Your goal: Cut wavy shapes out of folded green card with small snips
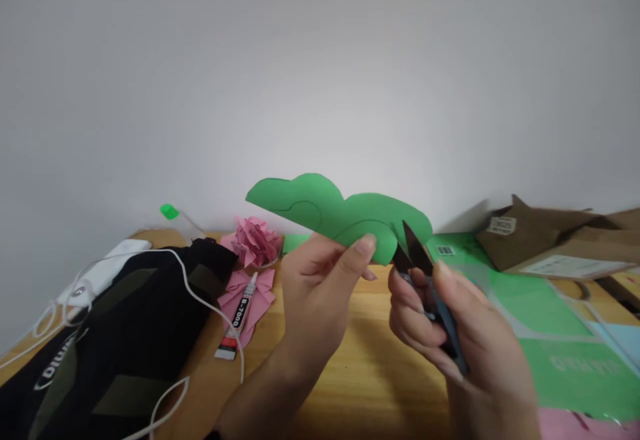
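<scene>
My left hand [320,280] pinches the lower edge of a green paper cut-out [340,217] with pencil lines on it, holding it up above the wooden table [360,373]. My right hand [450,333] grips small dark thread snips [425,273], fingers closed round the handle. The snips' blades stand apart at the cut-out's lower right edge.
A black bag [125,333] with a white cable [200,307] lies at the left. A glue tube [239,317] rests on pink paper [247,297] beside a pink paper flower [255,240]. Green paper sheets in plastic [550,333] and brown cardboard packaging [540,233] lie at the right.
</scene>
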Demonstrator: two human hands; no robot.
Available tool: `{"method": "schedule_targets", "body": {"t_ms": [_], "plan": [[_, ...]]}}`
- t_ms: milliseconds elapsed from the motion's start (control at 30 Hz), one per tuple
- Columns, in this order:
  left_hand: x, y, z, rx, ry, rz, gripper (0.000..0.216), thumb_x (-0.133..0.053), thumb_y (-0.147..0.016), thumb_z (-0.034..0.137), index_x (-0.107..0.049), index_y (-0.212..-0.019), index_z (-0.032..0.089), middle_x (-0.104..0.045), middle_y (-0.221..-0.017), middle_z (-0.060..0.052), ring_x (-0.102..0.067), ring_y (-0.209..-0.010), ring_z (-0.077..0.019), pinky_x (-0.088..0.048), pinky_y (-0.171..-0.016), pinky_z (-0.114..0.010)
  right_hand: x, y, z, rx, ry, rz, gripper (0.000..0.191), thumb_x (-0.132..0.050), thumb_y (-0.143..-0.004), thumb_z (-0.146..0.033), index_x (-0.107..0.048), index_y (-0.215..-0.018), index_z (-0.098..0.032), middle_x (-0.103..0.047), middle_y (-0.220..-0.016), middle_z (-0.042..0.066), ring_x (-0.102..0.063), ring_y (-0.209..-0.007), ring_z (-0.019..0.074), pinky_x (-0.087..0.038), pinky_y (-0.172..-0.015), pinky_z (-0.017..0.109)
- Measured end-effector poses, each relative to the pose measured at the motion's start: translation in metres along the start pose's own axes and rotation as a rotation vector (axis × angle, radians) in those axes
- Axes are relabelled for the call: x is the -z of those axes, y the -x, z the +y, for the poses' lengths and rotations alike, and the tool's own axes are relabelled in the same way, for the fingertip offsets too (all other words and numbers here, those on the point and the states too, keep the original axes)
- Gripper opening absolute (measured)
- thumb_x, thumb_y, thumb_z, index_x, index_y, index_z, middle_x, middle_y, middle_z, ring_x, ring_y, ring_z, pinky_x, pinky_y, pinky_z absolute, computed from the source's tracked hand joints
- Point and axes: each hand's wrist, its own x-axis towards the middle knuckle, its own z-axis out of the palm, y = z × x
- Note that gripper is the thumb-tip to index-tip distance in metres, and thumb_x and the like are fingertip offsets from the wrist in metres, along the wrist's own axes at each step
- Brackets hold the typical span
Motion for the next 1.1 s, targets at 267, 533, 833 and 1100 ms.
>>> {"method": "schedule_targets", "body": {"t_ms": [267,533,833,1100], "plan": [[0.002,0.000,-0.008,-0.010,-0.060,0.030,0.030,-0.073,-0.082,0.039,-0.070,-0.057,0.022,-0.060,-0.055,0.001,-0.054,-0.056,-0.0127,-0.047,-0.066,-0.029,0.000,-0.006,0.000,-0.020,0.016,-0.016,0.041,-0.055,-0.092,-0.054,-0.055,-0.072,-0.018,-0.027,-0.044,-0.012,-0.013,-0.031,0.0025,-0.009,-0.029,0.016],[-0.002,0.001,-0.005,-0.004,-0.013,0.014,0.029,-0.074,-0.082,0.035,-0.068,-0.056,0.022,-0.058,-0.056,0.001,-0.054,-0.059,-0.0132,-0.047,-0.068,-0.029,-0.003,-0.005,-0.001,-0.006,0.009,0.007,0.039,-0.057,-0.092,-0.051,-0.054,-0.071,-0.018,-0.026,-0.046,-0.012,-0.012,-0.033,0.0022,-0.009,-0.029,0.014],[-0.006,-0.009,-0.001,0.197,0.296,0.017,0.031,-0.077,-0.076,0.028,-0.062,-0.051,0.019,-0.057,-0.049,0.002,-0.061,-0.055,-0.0122,-0.043,-0.055,-0.025,-0.001,-0.001,0.000,-0.041,0.044,0.032,0.041,-0.057,-0.091,-0.054,-0.058,-0.074,-0.018,-0.030,-0.046,-0.010,-0.014,-0.034,0.0030,-0.009,-0.028,0.015],[-0.013,-0.013,0.004,0.437,0.540,0.070,0.036,-0.079,-0.073,0.028,-0.051,-0.054,0.016,-0.062,-0.056,0.002,-0.064,-0.054,-0.0090,-0.033,-0.048,-0.020,-0.001,0.013,-0.011,-0.152,0.108,0.104,0.043,-0.059,-0.088,-0.058,-0.058,-0.073,-0.018,-0.032,-0.048,-0.009,-0.013,-0.036,0.0031,-0.010,-0.030,0.016]]}}
